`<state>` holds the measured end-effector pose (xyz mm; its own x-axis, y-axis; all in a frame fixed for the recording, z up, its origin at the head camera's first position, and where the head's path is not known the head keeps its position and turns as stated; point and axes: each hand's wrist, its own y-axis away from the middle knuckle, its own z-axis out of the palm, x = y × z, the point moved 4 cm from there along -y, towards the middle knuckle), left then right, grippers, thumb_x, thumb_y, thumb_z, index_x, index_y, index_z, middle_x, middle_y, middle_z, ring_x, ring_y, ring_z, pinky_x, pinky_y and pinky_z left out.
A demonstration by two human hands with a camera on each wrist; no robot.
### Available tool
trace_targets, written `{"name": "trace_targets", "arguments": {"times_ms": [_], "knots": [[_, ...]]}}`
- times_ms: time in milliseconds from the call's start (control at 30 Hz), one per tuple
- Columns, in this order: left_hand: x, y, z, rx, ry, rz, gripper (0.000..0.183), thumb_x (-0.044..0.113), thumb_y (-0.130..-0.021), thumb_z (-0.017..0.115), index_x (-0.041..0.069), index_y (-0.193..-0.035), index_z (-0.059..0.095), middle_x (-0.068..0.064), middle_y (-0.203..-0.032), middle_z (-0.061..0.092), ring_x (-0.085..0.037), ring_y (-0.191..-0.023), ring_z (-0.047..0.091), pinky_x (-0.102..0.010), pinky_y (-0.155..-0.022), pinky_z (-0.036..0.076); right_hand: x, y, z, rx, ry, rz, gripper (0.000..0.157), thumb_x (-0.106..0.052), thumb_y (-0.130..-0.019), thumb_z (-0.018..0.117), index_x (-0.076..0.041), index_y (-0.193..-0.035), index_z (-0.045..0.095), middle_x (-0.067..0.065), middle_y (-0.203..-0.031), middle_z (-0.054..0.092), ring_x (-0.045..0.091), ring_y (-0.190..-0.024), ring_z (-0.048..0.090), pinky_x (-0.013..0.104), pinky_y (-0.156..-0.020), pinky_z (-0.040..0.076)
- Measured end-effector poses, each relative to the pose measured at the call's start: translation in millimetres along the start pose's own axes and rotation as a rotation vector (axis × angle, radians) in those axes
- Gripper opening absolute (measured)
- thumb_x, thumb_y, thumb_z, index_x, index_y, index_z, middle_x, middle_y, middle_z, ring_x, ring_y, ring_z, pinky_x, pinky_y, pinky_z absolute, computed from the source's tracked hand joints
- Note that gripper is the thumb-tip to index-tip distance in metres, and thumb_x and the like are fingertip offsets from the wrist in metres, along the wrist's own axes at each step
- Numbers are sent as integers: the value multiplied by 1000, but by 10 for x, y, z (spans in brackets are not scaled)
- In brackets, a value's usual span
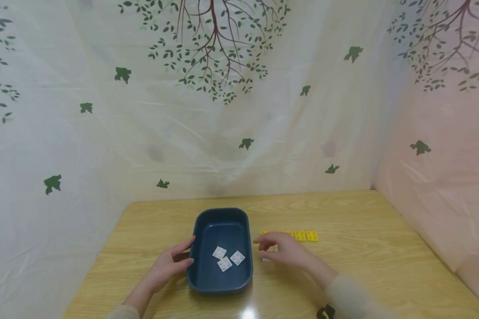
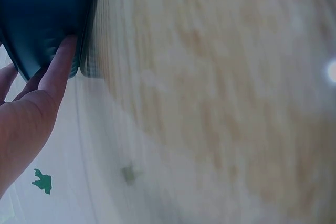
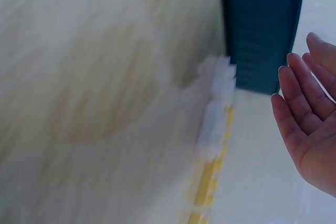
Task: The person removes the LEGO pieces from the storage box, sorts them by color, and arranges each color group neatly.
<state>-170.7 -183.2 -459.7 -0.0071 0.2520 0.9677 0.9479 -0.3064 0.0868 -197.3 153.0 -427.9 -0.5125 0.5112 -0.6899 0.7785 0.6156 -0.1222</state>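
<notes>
A dark blue plastic bin (image 1: pixel 221 232) stands on the table, with 3 white square toy bricks (image 1: pixel 225 264) lying loose on its floor. My left hand (image 1: pixel 165 268) touches the bin's left outer wall with extended fingers and thumb. To the right of the bin, my right hand (image 1: pixel 289 252) hovers over white bricks (image 1: pixel 266 260), which it partly hides. In the right wrist view its fingers are loosely bent, with nothing held, and blurred white bricks (image 3: pixel 212 124) show beside the bin (image 3: pixel 260 35).
Behind the right hand runs a row of yellow bricks (image 1: pixel 312 236), partly covered by it. The wooden table (image 1: pixel 363 230) ends at a hanging sheet (image 1: pixel 207 150) printed with branches and leaves. A small dark object (image 1: pixel 326 311) shows beside the right sleeve.
</notes>
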Motion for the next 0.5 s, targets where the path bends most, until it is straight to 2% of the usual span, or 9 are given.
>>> {"name": "trace_targets", "arguments": {"times_ms": [100, 300, 500], "knots": [[-7, -16, -7, -18, 15, 4, 64, 9, -94, 66, 3, -151, 37, -28, -153, 32, -46, -126, 50, -36, -91, 55, -102, -100, 43, 1, -22, -24, 35, -18, -90, 74, -9, -123, 68, -2, -105, 71, 7, -96, 64, 41, -89, 55], [-13, -46, -28, -42, 34, 5, 65, 8, -95, 65, 4, -152, 36, -27, -155, 29, -46, -128, 49, -36, -90, 55, -306, -279, 137, -26, -21, -75, 37, -16, -87, 77, -12, -123, 69, 0, -111, 70, 9, -98, 63, 37, -91, 53], [-24, -86, -54, -47, 39, 7, 65, 7, -94, 65, 3, -152, 36, -28, -154, 30, -46, -127, 49, -36, -90, 55, -474, -475, 268, -86, 70, -250, 42, -16, -84, 80, -11, -124, 68, 1, -114, 69, 7, -102, 62, 28, -93, 50]]}}
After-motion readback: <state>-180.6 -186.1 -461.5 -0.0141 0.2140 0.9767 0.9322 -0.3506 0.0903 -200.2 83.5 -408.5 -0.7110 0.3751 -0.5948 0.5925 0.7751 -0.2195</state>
